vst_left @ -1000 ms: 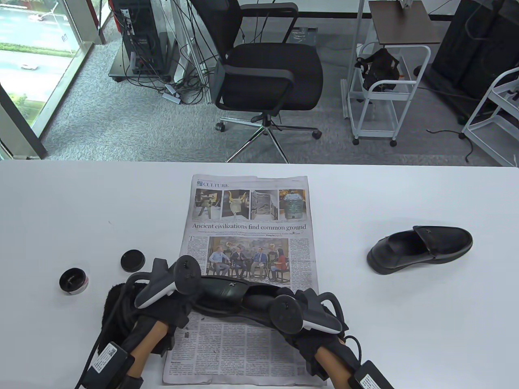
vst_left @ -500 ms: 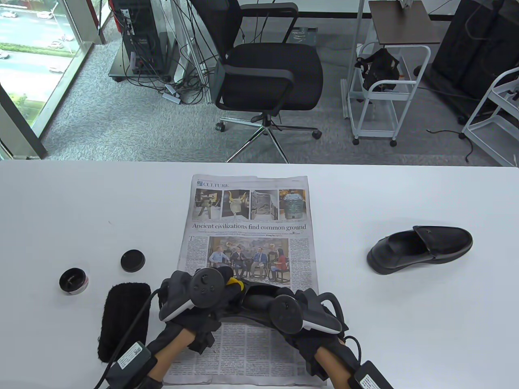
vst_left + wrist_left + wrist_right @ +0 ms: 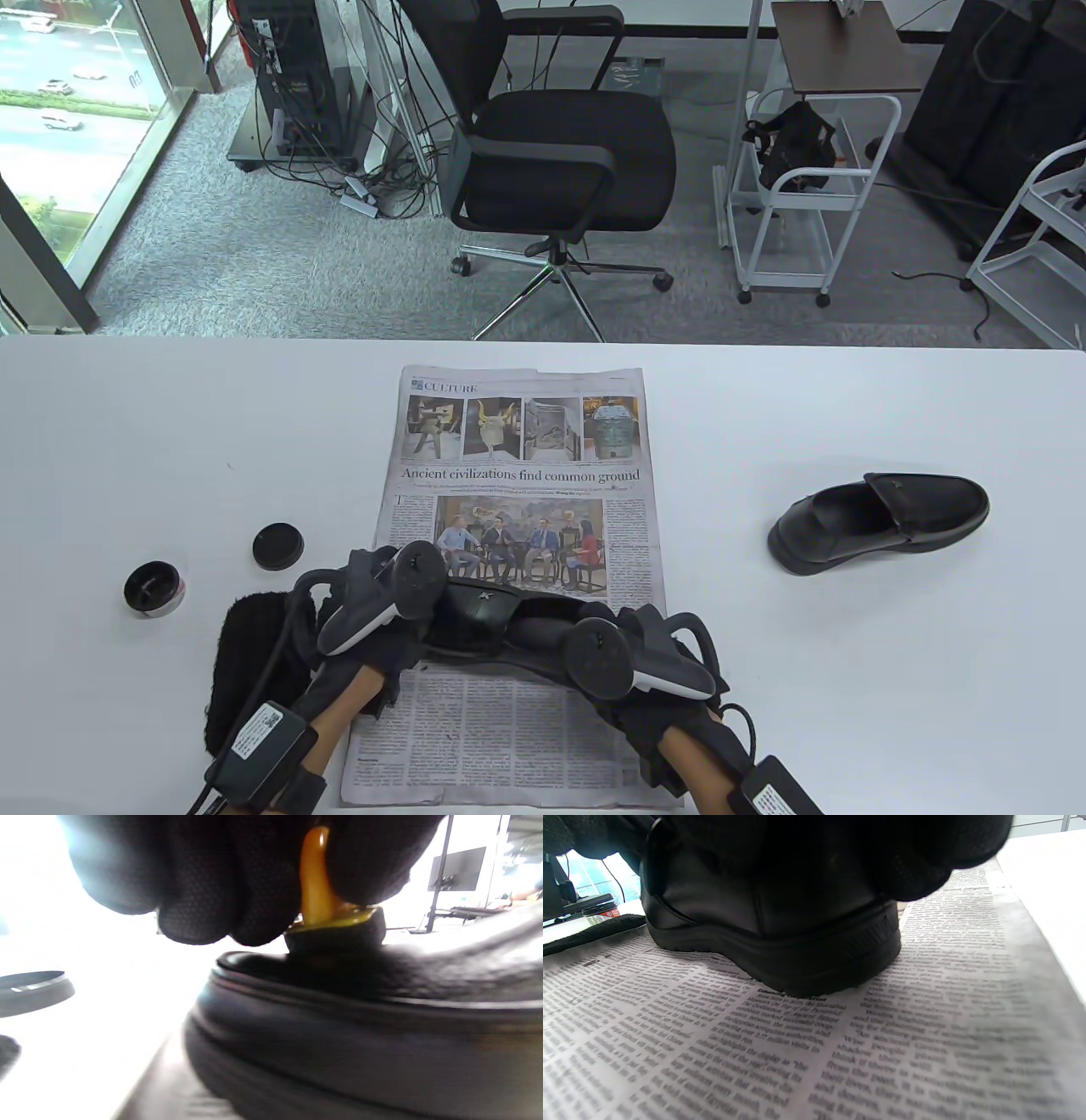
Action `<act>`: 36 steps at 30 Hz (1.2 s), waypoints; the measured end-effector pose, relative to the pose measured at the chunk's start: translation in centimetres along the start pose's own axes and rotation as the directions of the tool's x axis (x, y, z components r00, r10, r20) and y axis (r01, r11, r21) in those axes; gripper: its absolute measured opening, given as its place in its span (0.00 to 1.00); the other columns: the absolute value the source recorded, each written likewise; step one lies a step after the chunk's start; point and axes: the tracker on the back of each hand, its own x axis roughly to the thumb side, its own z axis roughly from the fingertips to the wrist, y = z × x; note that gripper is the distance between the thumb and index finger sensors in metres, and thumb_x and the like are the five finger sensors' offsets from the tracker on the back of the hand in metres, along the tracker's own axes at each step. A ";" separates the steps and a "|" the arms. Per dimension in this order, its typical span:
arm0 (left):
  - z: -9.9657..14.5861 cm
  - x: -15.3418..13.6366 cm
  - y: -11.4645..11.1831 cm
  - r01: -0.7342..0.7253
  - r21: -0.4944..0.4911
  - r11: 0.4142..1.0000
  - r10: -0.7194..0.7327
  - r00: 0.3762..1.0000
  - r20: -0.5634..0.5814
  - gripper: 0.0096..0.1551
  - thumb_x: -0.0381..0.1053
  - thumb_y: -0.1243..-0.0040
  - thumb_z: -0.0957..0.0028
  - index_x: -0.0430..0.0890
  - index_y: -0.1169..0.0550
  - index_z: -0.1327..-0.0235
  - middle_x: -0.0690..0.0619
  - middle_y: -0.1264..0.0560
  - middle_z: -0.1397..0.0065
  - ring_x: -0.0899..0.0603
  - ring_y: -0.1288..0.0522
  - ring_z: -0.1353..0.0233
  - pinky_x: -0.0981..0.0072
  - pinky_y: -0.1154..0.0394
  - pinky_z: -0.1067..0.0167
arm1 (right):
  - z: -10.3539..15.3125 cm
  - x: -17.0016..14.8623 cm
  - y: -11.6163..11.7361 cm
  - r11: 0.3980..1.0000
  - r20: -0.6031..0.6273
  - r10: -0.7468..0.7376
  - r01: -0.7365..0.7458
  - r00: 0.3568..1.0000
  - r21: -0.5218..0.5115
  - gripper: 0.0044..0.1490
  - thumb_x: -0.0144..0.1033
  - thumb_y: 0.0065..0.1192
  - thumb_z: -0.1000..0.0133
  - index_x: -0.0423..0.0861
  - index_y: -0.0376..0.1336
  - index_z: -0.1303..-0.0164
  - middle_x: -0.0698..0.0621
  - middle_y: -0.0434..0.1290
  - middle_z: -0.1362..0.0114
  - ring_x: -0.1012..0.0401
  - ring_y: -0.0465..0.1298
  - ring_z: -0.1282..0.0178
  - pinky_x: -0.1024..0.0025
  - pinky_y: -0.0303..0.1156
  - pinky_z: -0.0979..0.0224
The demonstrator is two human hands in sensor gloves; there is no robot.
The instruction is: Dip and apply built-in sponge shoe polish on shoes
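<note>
A black loafer [image 3: 479,604] lies across the newspaper [image 3: 509,730] near the table's front, mostly covered by both hands. My left hand [image 3: 420,615] pinches the yellow handle [image 3: 316,878] of a sponge applicator [image 3: 335,935], whose black sponge presses on the loafer's toe end [image 3: 360,1035]. My right hand [image 3: 594,637] grips the heel end; in the right wrist view the gloved hand [image 3: 840,849] sits over the loafer's heel [image 3: 772,925], which stands on the paper. The open polish tin [image 3: 153,588] and its lid [image 3: 278,545] sit at the left.
A second black loafer [image 3: 878,522] rests on the bare table at the right. A black fuzzy cloth or brush [image 3: 246,671] lies left of the newspaper under my left forearm. An office chair [image 3: 560,153] and white carts stand beyond the far table edge.
My left hand swept right along the loafer with the sponge, then came back a little to the left. The right hand and the loafer stayed in place.
</note>
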 end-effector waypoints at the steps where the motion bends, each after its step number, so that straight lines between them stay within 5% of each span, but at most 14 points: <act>1: 0.1 -0.1 0.1 0.014 -0.013 1.000 -0.014 1.000 -0.004 0.27 0.56 0.37 0.40 0.38 0.18 0.40 0.41 0.15 0.45 0.37 0.17 0.44 0.38 0.22 0.41 | 0.0 0.0 0.0 1.000 0.001 0.000 0.000 1.000 0.000 0.25 0.40 0.59 0.48 0.50 0.65 0.40 0.47 0.62 0.29 0.37 0.72 0.41 0.40 0.69 0.36; 9: 1.5 -0.5 1.1 0.018 -0.227 0.974 -0.019 1.000 0.000 0.27 0.56 0.38 0.39 0.37 0.19 0.39 0.42 0.15 0.44 0.37 0.17 0.44 0.38 0.22 0.42 | 0.0 0.0 0.0 1.000 0.001 0.003 -0.003 1.000 0.002 0.25 0.40 0.59 0.48 0.50 0.65 0.40 0.48 0.62 0.29 0.37 0.73 0.42 0.40 0.69 0.37; 14: 2.4 1.0 1.6 -0.118 -0.292 0.949 0.144 0.987 0.071 0.27 0.57 0.37 0.39 0.37 0.18 0.40 0.42 0.14 0.45 0.37 0.17 0.44 0.38 0.21 0.43 | 0.0 0.0 0.0 1.000 0.001 0.005 -0.005 1.000 0.002 0.25 0.40 0.59 0.48 0.50 0.65 0.40 0.47 0.62 0.29 0.37 0.72 0.42 0.40 0.69 0.37; 27: 2.7 4.0 1.5 -0.307 -0.065 0.949 0.314 0.933 0.173 0.27 0.52 0.42 0.38 0.37 0.23 0.34 0.39 0.19 0.39 0.35 0.21 0.40 0.36 0.25 0.40 | 0.0 0.0 0.0 1.000 0.001 0.007 -0.007 1.000 0.007 0.25 0.40 0.59 0.48 0.50 0.65 0.40 0.48 0.62 0.29 0.37 0.72 0.41 0.40 0.69 0.37; 36: 0.5 1.3 -0.2 -0.033 0.022 0.999 0.033 0.999 0.001 0.27 0.53 0.41 0.38 0.38 0.22 0.35 0.40 0.18 0.40 0.35 0.20 0.41 0.37 0.25 0.40 | 0.0 0.0 0.0 1.000 -0.005 -0.004 0.004 1.000 0.010 0.25 0.40 0.59 0.48 0.50 0.65 0.40 0.48 0.62 0.28 0.37 0.72 0.41 0.40 0.69 0.36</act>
